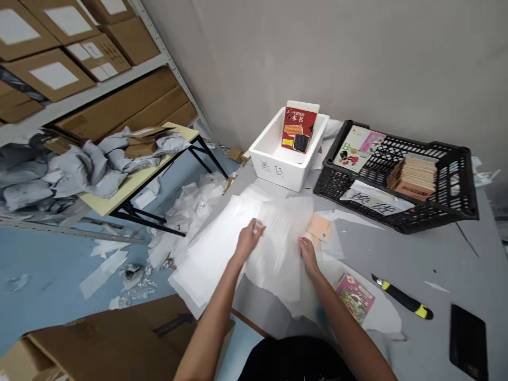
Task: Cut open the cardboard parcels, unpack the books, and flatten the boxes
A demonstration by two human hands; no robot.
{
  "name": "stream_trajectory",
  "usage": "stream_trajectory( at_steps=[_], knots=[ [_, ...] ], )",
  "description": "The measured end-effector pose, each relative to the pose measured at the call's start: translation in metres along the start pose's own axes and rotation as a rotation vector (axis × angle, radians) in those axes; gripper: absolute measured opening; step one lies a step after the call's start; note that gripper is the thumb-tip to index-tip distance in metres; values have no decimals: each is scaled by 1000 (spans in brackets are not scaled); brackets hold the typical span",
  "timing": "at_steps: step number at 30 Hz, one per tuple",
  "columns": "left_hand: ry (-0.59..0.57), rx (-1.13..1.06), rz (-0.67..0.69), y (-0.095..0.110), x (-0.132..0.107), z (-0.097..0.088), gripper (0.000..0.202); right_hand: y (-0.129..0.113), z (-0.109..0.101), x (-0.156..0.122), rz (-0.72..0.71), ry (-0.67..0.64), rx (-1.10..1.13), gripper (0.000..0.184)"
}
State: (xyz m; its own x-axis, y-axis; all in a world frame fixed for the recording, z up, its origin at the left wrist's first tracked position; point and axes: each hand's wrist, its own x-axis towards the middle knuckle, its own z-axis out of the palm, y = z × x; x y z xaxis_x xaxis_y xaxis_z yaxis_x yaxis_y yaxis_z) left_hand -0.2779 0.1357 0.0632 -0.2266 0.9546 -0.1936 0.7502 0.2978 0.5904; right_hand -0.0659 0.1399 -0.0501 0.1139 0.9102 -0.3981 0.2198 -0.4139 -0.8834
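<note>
My left hand [248, 241] pinches the top edge of a thin translucent white sheet [278, 248] that lies on a pile of similar sheets [210, 254] at the grey table's left edge. My right hand [307, 253] grips the same sheet at its right side, fingers closed on it. Just beyond my right hand lies a small tan book or card [319, 227], partly under the sheet. A pink illustrated book [355, 296] rests near my right forearm.
A white foam box [273, 159] holds a red book [297, 128]. A black plastic crate [460, 206] holds books and a paper label. A black-and-yellow utility knife [402, 300] and a black flat object [468, 341] lie at the right. Cardboard boxes, scattered wrapping and shelves fill the left.
</note>
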Motion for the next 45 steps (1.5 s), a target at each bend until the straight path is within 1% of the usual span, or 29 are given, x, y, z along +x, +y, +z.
stream_trajectory(
  at_steps=[2, 3, 5, 8, 10, 12, 14, 17, 20, 22, 24, 25, 26, 27, 28, 29, 30, 31, 33, 35, 36, 38, 39, 40, 42, 43, 45],
  knots=[
    [-5, 107, -84, -44, 9, -26, 19, -8, 42, -5, 17, -70, 33, 51],
    [-12, 179, -127, -65, 12, -35, 20, -11, 63, -7, 23, -97, 41, 46],
    [-55, 326, -199, -104, 15, -47, 24, -14, 100, -12, 33, -136, 38, 34],
    [-128, 440, -247, -152, 18, -51, 27, -13, 143, -20, 51, -180, -7, 19],
    [-149, 460, -259, -176, 20, -50, 27, -10, 163, -26, 61, -198, -59, 14],
    [-161, 480, -271, -194, 23, -47, 29, -5, 177, -33, 65, -201, -125, 13],
    [-171, 493, -280, -207, 26, -44, 30, 0, 185, -39, 58, -191, -194, 15],
    [-187, 499, -282, -219, 30, -39, 31, 4, 192, -46, 37, -183, -286, 17],
    [-182, 506, -291, -222, 30, -38, 32, 7, 194, -48, 21, -183, -355, 17],
    [-155, 514, -295, -219, 28, -38, 36, 9, 195, -47, 18, -182, -394, 19],
    [-67, 536, -271, -211, 25, -36, 42, 10, 197, -47, 17, -185, -429, 20],
    [0, 546, -223, -206, 23, -33, 46, 10, 198, -48, 15, -188, -445, 20],
    [65, 548, -146, -200, 22, -28, 50, 10, 198, -48, 12, -193, -460, 21],
    [111, 538, -45, -195, 20, -21, 52, 9, 198, -47, 6, -196, -474, 20],
    [130, 516, 64, -189, 18, -12, 53, 7, 195, -46, -5, -195, -485, 20],
    [116, 489, 160, -185, 16, -1, 54, 4, 191, -45, -22, -189, -495, 20],
    [76, 464, 222, -182, 14, 10, 55, 1, 184, -42, -43, -175, -503, 19],
    [36, 448, 248, -181, 11, 22, 56, -2, 173, -38, -69, -154, -511, 18],
    [-6, 448, 226, -184, 7, 42, 57, -9, 142, -25, -119, -90, -520, 21],
    [-2, 463, 190, -191, 5, 54, 58, -14, 101, -7, -171, 7, -552, 27],
    [3, 468, 186, -194, 4, 56, 59, -15, 79, 3, -197, 67, -583, 32],
    [15, 468, 201, -196, 3, 55, 59, -15, 37, 25, -252, 197, -747, 42],
    [30, 463, 209, -194, 3, 52, 59, -13, 19, 34, -255, 222, -825, 48],
    [52, 456, 216, -189, 3, 50, 59, -12, 4, 43, -241, 218, -900, 55],
    [102, 432, 234, -170, 1, 47, 59, -9, -15, 56, -191, 161, -1002, 63],
    [112, 415, 253, -156, 0, 48, 58, -8, -21, 61, -170, 130, -1031, 64],
    [73, 381, 322, -123, -2, 56, 53, -8, -25, 68, -146, 94, -1055, 57]
  ],
)
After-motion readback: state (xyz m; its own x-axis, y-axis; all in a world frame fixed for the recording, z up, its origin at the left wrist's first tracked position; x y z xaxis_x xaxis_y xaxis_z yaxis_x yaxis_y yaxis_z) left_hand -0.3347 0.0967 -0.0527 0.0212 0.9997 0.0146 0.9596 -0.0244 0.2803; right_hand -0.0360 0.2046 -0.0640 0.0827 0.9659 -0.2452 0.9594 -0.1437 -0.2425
